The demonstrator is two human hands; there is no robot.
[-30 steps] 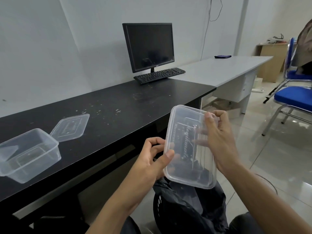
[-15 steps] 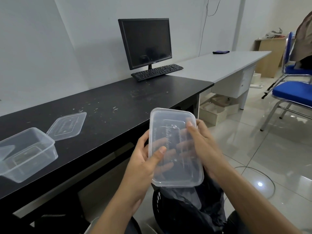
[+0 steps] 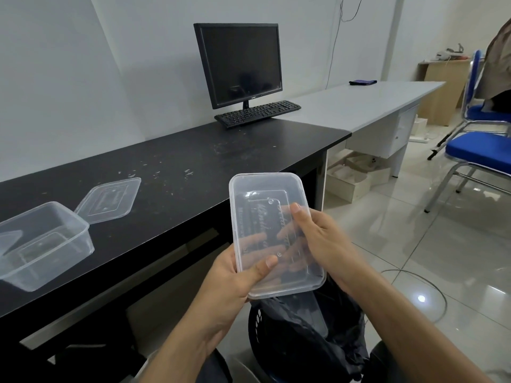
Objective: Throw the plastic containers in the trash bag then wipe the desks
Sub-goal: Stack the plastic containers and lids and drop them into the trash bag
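Observation:
Both my hands hold a clear plastic container with its lid on (image 3: 257, 194) in front of me, above the black trash bag (image 3: 312, 338) lining a bin on the floor. My left hand (image 3: 235, 275) grips its lower left edge, thumb on top. My right hand (image 3: 320, 239) holds its right side, thumb on the lid and fingers underneath. On the black desk (image 3: 193, 161) at the left stands an open clear container (image 3: 41, 244) with a loose clear lid (image 3: 109, 199) beside it.
A monitor (image 3: 240, 62) and keyboard (image 3: 257, 111) stand at the back of the black desk. A white desk (image 3: 359, 103) with a dark cloth (image 3: 362, 82) continues to the right. Blue chairs (image 3: 481, 150) stand at the right on the tiled floor. Crumbs speckle the black desk.
The container has come down and closer to me, turning its lid face up, and now sits lower over the trash bag. Both hands have kept their hold.

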